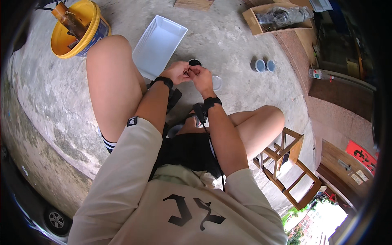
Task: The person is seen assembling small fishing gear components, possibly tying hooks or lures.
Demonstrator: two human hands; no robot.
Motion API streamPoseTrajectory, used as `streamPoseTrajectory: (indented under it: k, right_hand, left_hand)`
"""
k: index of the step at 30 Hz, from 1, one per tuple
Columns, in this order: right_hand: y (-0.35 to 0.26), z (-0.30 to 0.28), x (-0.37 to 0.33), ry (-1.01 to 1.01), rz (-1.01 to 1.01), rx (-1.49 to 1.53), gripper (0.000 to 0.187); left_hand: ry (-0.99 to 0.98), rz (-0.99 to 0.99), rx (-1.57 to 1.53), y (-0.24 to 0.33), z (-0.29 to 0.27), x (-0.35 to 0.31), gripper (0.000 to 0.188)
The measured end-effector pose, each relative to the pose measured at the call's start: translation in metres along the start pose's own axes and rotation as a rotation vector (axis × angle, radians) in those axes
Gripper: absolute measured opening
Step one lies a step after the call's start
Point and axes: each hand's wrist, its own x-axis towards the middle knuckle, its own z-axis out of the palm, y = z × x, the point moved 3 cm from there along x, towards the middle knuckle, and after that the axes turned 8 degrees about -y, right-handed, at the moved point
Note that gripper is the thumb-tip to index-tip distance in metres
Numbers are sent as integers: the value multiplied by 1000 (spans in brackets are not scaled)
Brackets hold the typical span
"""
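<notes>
My left hand (178, 73) and my right hand (202, 78) meet in front of me, fingertips pinched together. Between them is a small dark piece (186, 72), too small and too covered by fingers to name. Just beyond my fingers stands a round container with dark contents (195, 62), partly hidden by my right hand. A clear round lid or shallow dish (217, 83) lies on the floor right of my right wrist. A white plastic basket (166, 33) with slotted sides rests beyond my left hand, its near end close to my left wrist.
Two small tubs, a left one (258, 65) and a right one (270, 65), stand on the concrete floor to the right. A yellow bucket (99, 20) is at far left. A cardboard box (252, 23), a plastic bottle (320, 74) and a wooden stool (300, 143) line the right side.
</notes>
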Motion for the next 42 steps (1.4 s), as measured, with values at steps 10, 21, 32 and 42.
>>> streamPoseTrajectory:
  k: [10, 21, 32, 42]
  right_hand:
    - [19, -7, 7, 132, 123, 166, 16]
    - [78, -3, 22, 285, 284, -17, 20]
    - [67, 3, 42, 258, 270, -182, 18]
    - [55, -7, 34, 265, 163, -48, 18]
  left_hand:
    - [-13, 48, -40, -2, 3, 7, 27]
    - [341, 14, 112, 5, -22, -14, 31]
    - [360, 76, 10, 16, -30, -28, 27]
    - [209, 136, -63, 18, -7, -30, 24]
